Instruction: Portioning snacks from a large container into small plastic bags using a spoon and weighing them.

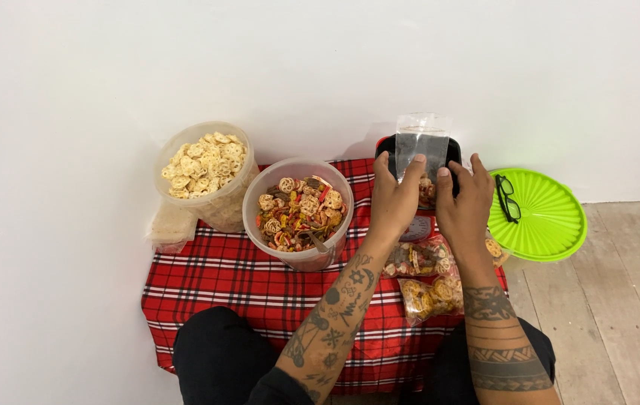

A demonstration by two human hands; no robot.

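I count one clear plastic bag [422, 146] at 12 o'clock, upright over a black container [453, 152]; my left hand [395, 196] and right hand [464, 202] pinch it. Two tubs [207, 206] at 10; two filled packets [417, 259] at 6; one green lid [552, 217] at 3.

Plain white wall [110, 67] fills upper and left frame, unmarked. Pale wooden plank floor [620, 315] at right, boards running away from wall. Red tartan cloth [215, 289] spread on floor against wall. Light even, soft; faint shadows at wall base.
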